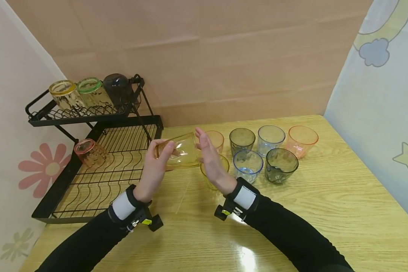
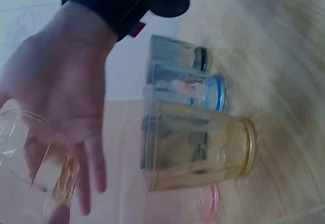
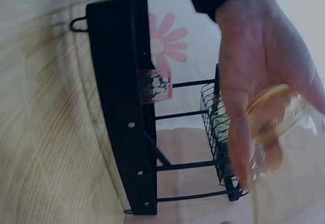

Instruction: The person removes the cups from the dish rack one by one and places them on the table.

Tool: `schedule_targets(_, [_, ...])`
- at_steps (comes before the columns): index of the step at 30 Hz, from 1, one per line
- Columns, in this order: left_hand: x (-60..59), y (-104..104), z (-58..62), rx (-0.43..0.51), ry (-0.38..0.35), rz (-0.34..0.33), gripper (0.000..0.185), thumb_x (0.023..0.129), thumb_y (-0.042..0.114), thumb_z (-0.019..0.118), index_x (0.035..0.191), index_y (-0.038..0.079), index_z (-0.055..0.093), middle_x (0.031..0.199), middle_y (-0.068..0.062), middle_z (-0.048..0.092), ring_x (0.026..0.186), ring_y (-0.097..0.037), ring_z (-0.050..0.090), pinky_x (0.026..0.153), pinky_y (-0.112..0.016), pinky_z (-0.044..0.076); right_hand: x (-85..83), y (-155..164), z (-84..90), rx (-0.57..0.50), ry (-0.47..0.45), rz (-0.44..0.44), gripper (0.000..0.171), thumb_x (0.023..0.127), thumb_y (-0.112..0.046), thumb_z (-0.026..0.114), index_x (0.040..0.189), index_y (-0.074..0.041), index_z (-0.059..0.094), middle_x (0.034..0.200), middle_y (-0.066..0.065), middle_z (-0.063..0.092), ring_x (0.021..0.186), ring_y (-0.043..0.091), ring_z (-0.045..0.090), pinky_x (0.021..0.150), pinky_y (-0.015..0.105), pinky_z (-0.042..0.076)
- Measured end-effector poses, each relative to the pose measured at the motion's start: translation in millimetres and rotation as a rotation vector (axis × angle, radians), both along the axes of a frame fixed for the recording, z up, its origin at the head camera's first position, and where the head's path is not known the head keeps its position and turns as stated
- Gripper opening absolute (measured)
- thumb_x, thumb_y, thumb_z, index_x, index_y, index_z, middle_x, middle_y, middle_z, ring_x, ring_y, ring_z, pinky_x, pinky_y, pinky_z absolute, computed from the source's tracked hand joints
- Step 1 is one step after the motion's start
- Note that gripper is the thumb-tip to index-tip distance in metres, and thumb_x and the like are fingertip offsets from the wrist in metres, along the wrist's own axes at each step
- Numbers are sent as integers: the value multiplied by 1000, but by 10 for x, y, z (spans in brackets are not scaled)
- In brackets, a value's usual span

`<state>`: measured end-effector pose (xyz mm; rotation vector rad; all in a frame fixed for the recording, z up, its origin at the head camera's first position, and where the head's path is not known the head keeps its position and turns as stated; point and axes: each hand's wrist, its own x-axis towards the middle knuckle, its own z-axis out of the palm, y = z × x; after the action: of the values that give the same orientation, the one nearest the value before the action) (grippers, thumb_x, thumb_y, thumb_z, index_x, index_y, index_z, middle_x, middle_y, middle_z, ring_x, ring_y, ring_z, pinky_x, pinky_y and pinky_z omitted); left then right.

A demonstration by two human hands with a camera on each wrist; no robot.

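Observation:
My left hand point(image 1: 151, 172) grips a clear yellow glass point(image 1: 183, 153) lying on its side in the air, its base in the palm and its mouth turned right. In the right wrist view the glass's amber base point(image 3: 271, 99) sits between thumb and fingers. My right hand point(image 1: 212, 162) stands upright at the glass's mouth, fingers straight and holding nothing. In the left wrist view the open right palm point(image 2: 61, 92) faces the held glass point(image 2: 38, 168). Behind the right hand, a yellow-rimmed glass point(image 1: 226, 166) on the table is partly hidden.
A black two-tier rack point(image 1: 51, 219) stands at left. Upside-down yellow point(image 1: 66, 94), green point(image 1: 93, 92) and dark point(image 1: 117, 88) glasses are on top; a pink glass point(image 1: 91, 154) leans below. Upright glasses, including blue point(image 1: 248, 168), grey point(image 1: 281, 166) and pink point(image 1: 302, 141) ones, stand right on the wooden table point(image 1: 326, 204).

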<state>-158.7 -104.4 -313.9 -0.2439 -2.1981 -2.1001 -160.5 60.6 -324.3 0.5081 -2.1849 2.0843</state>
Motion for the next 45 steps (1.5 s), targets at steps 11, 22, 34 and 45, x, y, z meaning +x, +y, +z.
schedule_targets(11, [37,171,-28,-74,40,-61,37,100,21,56,127,1,41,121,-14,48,110,-32,55,91,-41,42,10,-19,-18,-81,51,-85,49,104,-36,28,137,-3,41,125,18,46,105,29,49,86,48,41])
schedule_targets(22, [9,-370,-35,-674,260,-245,46,101,29,54,141,12,40,135,-11,48,111,-25,54,80,-44,50,8,490,17,201,264,-116,42,101,-31,37,133,-4,46,120,15,49,101,30,48,78,42,40])
schedule_targets(34, [-288,-1380,-80,-1351,491,52,69,90,47,66,136,-1,47,135,-26,42,120,-45,45,63,-52,53,2,1501,171,604,560,-294,44,93,-24,47,131,-2,50,114,20,53,91,28,52,60,39,40])
schedule_targets(45, [-466,-1961,36,-1472,304,250,83,90,55,61,140,-7,39,138,-37,32,125,-56,30,97,-70,27,90,2397,328,911,596,-549,45,90,-29,55,128,-3,54,109,25,50,91,40,49,60,55,36])
